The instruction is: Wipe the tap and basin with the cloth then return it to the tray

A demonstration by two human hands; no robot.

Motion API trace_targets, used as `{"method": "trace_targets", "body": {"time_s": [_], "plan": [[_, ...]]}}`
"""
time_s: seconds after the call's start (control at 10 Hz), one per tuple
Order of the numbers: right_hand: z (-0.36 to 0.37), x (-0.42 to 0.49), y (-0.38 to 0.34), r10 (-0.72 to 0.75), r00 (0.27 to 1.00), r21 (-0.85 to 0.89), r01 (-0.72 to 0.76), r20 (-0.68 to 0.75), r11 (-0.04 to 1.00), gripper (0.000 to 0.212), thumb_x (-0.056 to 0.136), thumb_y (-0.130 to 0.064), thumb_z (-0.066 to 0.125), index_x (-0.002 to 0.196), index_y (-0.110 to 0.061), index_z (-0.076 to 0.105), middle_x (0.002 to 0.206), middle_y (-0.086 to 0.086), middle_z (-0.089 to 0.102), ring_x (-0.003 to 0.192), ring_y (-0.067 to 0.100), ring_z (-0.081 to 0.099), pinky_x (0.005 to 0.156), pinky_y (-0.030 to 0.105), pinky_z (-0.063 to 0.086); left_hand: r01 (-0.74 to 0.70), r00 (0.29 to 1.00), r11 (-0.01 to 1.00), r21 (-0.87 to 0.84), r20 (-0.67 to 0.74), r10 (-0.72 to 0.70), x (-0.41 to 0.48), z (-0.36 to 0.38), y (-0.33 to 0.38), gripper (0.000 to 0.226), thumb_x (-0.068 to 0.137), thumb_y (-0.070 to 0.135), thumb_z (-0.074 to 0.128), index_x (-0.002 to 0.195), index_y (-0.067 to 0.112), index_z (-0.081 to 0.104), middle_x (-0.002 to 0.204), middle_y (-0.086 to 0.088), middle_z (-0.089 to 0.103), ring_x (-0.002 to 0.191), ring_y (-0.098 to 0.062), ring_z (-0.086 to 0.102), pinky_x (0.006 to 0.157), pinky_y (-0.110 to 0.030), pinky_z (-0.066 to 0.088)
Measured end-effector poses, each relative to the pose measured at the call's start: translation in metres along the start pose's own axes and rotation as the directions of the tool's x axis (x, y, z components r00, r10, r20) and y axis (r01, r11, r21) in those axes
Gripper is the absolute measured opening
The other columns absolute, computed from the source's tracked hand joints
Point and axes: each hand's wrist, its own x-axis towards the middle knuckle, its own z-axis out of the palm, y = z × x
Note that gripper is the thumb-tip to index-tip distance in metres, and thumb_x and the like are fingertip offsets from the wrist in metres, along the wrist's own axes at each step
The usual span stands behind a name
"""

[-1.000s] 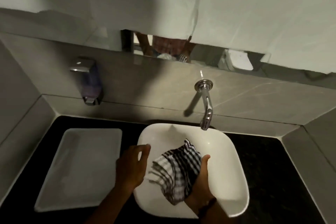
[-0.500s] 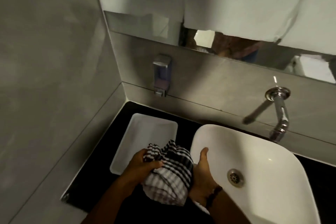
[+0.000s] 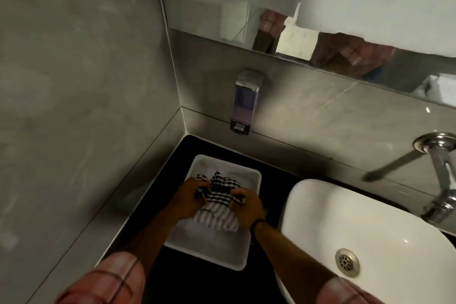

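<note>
A black-and-white checked cloth (image 3: 218,201) is bunched over the white rectangular tray (image 3: 217,252) on the black counter. My left hand (image 3: 188,198) grips its left side and my right hand (image 3: 246,206) grips its right side, both above the tray's middle. The cloth's lower part hangs down into the tray. To the right stands the white basin (image 3: 345,224) with its metal drain (image 3: 347,262). The chrome tap (image 3: 441,175) sticks out of the wall above the basin's far right edge.
A soap dispenser (image 3: 245,102) hangs on the back wall above the tray. A grey tiled wall closes in the left side. The black counter (image 3: 204,286) runs around the tray and basin. A mirror strip (image 3: 308,42) sits above.
The view has swung left. Both hands carried the cloth out of the basin, past its left rim, and now hold it over the tray.
</note>
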Motion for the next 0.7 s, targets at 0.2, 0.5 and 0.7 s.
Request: {"method": "trace_targets", "body": {"time_s": [0.2,0.5,0.7], "plan": [[0.027,0.018,0.016,0.084,0.986,-0.500,0.000,0.144,0.866,0.044,0.108,-0.035,0.040,0.148,-0.018,0.046,0.140,0.016,0.052,0.127,0.037,0.057,0.112,0.041,0.046,0.045,0.992,0.894,0.446,0.089,-0.095,0.006,0.029,-0.023,0.057,0.097,0.033,0.048,0.152,0.033,0.033,0.153,-0.007,0.038,0.135,-0.031,0.044,0.116,-0.042,0.037],[0.051,0.023,0.023,0.086,0.994,-0.651,-0.018,0.073,0.759,0.048,0.110,-0.031,0.036,0.155,-0.016,0.032,0.150,0.014,0.054,0.134,0.034,0.057,0.110,0.043,0.045,0.165,0.964,0.541,0.825,-0.018,-0.267,0.009,0.057,-0.003,0.067,0.100,0.013,0.045,0.157,0.019,0.011,0.158,-0.015,0.024,0.127,-0.040,0.049,0.102,-0.052,0.049],[-0.002,-0.010,0.010,-0.066,0.986,-0.541,0.138,0.151,0.829,0.065,0.103,-0.053,0.036,0.162,-0.035,0.019,0.151,0.007,0.053,0.133,0.030,0.058,0.112,0.041,0.047,0.147,0.988,0.528,0.836,-0.145,-0.046,-0.006,0.054,0.035,0.066,0.100,0.035,0.046,0.157,0.021,0.016,0.167,-0.011,0.014,0.137,-0.032,0.047,0.108,-0.042,0.046]]}}
